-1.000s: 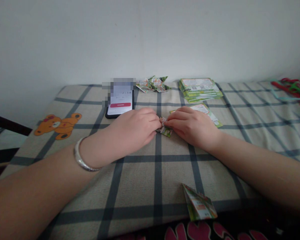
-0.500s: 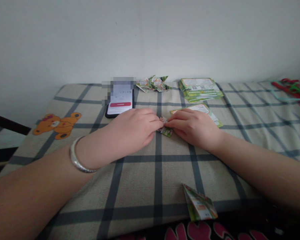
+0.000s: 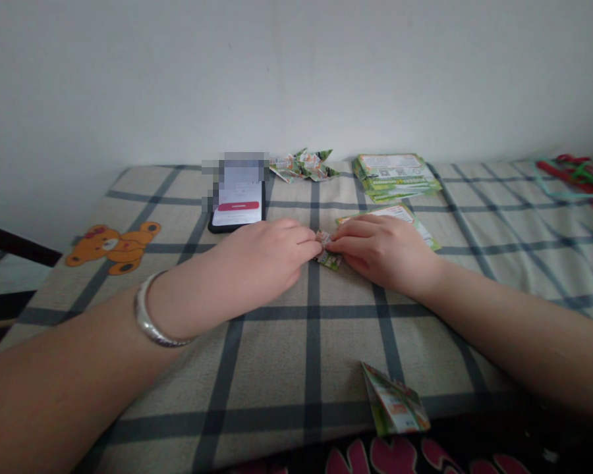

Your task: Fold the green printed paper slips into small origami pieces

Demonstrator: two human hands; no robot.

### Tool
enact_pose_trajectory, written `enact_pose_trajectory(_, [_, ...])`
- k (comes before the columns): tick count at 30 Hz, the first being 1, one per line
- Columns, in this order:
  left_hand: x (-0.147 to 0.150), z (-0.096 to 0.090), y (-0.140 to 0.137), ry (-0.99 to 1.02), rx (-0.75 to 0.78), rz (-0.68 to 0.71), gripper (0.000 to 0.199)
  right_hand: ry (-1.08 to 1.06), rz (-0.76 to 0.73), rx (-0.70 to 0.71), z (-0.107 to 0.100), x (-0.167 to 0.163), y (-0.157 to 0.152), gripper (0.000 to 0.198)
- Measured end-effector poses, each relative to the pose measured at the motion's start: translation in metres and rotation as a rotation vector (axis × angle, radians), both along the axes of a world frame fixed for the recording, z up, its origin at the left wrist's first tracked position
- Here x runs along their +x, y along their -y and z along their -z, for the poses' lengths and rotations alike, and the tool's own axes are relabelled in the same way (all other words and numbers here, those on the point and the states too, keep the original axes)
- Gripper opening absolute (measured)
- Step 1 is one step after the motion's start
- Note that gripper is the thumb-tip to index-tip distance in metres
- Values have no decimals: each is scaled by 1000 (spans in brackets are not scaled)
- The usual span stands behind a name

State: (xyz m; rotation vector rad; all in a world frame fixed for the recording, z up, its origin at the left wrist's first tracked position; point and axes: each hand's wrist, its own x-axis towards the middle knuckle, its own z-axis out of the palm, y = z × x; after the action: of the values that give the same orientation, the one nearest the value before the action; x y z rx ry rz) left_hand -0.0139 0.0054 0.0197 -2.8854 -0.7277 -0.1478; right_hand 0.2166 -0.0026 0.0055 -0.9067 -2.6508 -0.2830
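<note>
Between my two hands, in the middle of the checked tablecloth, is a small folded piece of printed paper (image 3: 330, 257), green, white and orange. My left hand (image 3: 277, 253), with a silver bangle at the wrist, pinches its left side with closed fingertips. From the right, my right hand (image 3: 383, 250) pinches the same paper, its fingers partly hiding it. Under and behind my right hand lies a flat printed leaflet (image 3: 415, 224). Nearer to me, a leaflet folded to a triangle (image 3: 398, 401) rests at the table's front edge.
A phone (image 3: 240, 214) lies beyond my left hand. Several folded paper pieces (image 3: 304, 166) are beside it, and a stack of leaflets (image 3: 398, 174) stands to their right, near the wall. A bear cut-out (image 3: 113, 247) is at left, colourful strips (image 3: 580, 174) at far right.
My left hand has shifted very slightly down and left, uncovering a little more of the folded paper's top. My right hand is almost unmoved.
</note>
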Motion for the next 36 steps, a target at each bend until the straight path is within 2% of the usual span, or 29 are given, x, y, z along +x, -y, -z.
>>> enact_pose_trajectory(14, [1,3,2,-16,2,-29,32,139,73,-8,-6,-6,4,20])
enact_pose_trajectory(28, [1,-3,1,-13,-53,-10,32,91,80,41,-10,0,5,22])
enact_pose_trajectory(36, [0,-11,2,-36,-44,-36,33,116,81,8,-13,2,6,23])
